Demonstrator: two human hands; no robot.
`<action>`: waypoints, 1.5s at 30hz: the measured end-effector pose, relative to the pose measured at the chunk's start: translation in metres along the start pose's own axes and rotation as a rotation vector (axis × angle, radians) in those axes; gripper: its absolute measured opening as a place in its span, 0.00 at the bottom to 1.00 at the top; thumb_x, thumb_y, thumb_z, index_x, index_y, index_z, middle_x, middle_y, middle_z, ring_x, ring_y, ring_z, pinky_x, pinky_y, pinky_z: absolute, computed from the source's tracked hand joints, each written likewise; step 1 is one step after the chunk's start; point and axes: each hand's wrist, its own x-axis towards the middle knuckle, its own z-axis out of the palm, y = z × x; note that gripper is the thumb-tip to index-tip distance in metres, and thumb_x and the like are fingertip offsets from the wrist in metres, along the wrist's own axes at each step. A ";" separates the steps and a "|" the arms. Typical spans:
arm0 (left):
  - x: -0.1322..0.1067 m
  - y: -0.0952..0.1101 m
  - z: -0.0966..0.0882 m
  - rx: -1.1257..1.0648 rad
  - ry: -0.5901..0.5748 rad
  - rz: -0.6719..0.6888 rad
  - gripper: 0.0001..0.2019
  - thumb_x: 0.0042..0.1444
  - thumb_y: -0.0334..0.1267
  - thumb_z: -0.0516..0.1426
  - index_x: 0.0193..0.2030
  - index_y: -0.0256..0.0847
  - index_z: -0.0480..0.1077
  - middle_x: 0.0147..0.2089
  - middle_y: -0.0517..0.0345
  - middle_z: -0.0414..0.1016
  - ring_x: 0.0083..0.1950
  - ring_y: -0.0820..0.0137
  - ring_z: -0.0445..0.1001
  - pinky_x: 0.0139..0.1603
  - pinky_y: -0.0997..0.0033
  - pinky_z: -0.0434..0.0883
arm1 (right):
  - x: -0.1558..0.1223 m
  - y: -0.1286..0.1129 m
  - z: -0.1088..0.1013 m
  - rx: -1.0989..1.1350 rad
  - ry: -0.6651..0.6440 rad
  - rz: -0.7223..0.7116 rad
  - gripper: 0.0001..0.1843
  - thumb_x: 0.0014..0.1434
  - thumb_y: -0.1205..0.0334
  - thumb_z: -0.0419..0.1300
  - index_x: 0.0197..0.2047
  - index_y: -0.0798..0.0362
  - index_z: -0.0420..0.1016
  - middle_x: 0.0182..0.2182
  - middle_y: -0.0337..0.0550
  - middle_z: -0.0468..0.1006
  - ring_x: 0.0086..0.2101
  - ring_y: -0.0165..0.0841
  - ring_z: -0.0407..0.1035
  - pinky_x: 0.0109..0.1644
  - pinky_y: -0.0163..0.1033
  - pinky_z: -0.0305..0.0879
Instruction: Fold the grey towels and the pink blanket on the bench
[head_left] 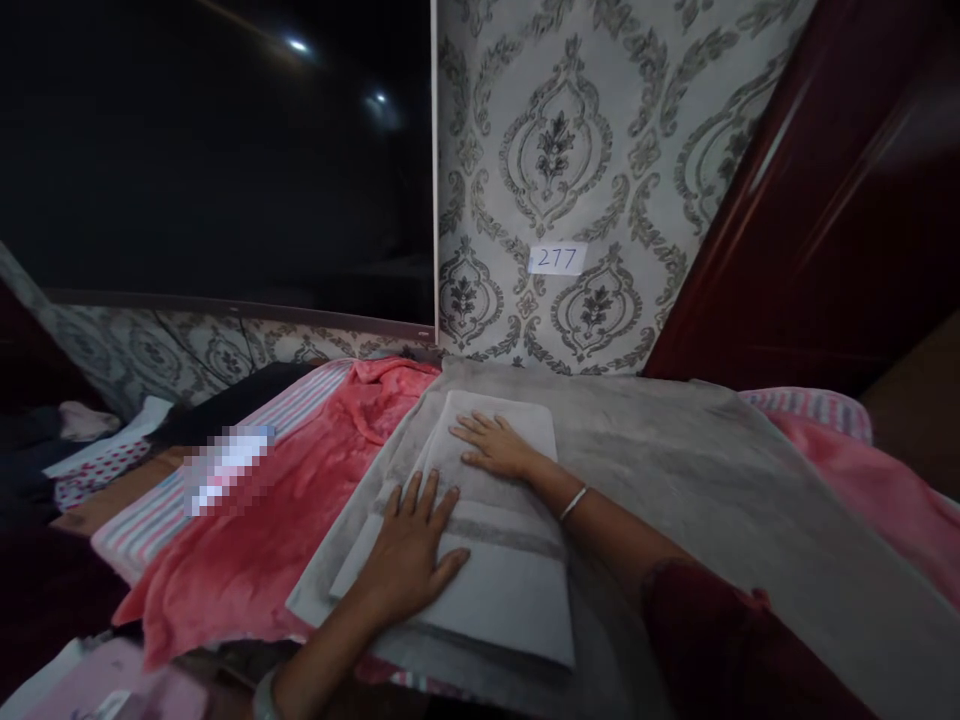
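A folded light-grey towel with a darker band across it lies on a larger grey cloth. My left hand rests on the towel's left side, palm down with the fingers spread. Farther up, near the towel's far end, my right hand lies flat with its fingers apart. Neither hand grips anything. The layers inside the fold are mostly hidden.
Pink-red plush fabric and a striped cloth lie to the left. More pink fabric shows at the right. A large dark screen stands behind, beside a patterned wall bearing a "277" label.
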 end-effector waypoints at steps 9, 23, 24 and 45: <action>-0.007 0.003 -0.003 -0.046 0.014 0.014 0.38 0.62 0.54 0.54 0.76 0.54 0.45 0.79 0.49 0.39 0.77 0.45 0.44 0.71 0.34 0.54 | 0.052 0.059 0.002 0.040 -0.058 0.071 0.33 0.71 0.41 0.42 0.75 0.39 0.48 0.74 0.43 0.45 0.72 0.47 0.39 0.70 0.65 0.41; -0.004 0.001 -0.010 -0.094 -0.037 -0.006 0.35 0.63 0.56 0.53 0.74 0.52 0.51 0.78 0.47 0.41 0.77 0.47 0.43 0.72 0.33 0.53 | 0.045 0.041 -0.006 -0.013 -0.029 0.173 0.31 0.72 0.43 0.43 0.74 0.39 0.49 0.74 0.45 0.44 0.71 0.51 0.39 0.68 0.70 0.42; -0.004 0.001 -0.012 -0.102 -0.051 -0.012 0.35 0.63 0.57 0.53 0.74 0.51 0.52 0.78 0.46 0.42 0.77 0.47 0.43 0.72 0.34 0.53 | 0.042 0.033 -0.009 -0.029 -0.021 0.174 0.31 0.72 0.45 0.43 0.74 0.40 0.51 0.74 0.46 0.44 0.72 0.51 0.38 0.68 0.71 0.41; -0.022 0.034 -0.014 -0.299 -0.165 0.067 0.43 0.57 0.62 0.57 0.75 0.59 0.44 0.79 0.54 0.36 0.78 0.44 0.38 0.72 0.26 0.43 | 0.088 0.045 0.031 -0.011 -0.010 0.007 0.33 0.71 0.45 0.41 0.75 0.44 0.50 0.73 0.45 0.49 0.71 0.44 0.45 0.71 0.61 0.46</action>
